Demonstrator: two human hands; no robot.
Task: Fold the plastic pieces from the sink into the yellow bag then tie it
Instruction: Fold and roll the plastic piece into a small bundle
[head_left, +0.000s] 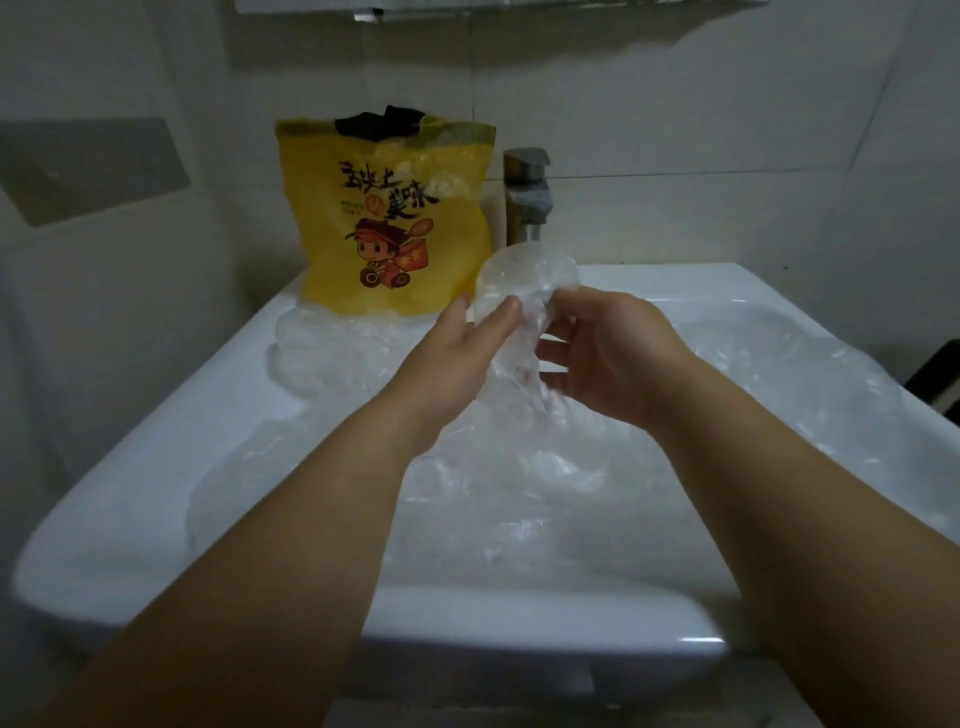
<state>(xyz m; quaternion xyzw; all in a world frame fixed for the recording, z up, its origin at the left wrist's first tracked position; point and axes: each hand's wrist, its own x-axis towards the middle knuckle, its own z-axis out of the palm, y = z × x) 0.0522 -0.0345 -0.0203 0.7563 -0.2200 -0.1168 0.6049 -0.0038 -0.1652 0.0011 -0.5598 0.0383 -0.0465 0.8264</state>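
Sink (130, 467) white | walls (675, 104) tiled | yellow bag (384, 218) on back rim | left hand (462, 353), right hand (613, 353) pinch 1 plastic piece (524, 275)

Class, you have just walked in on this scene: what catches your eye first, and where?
The yellow bag with its cartoon figure stands at the back of the white sink, left of the tap. In front, the left hand and right hand hold a crumpled clear plastic piece above more plastic in it.
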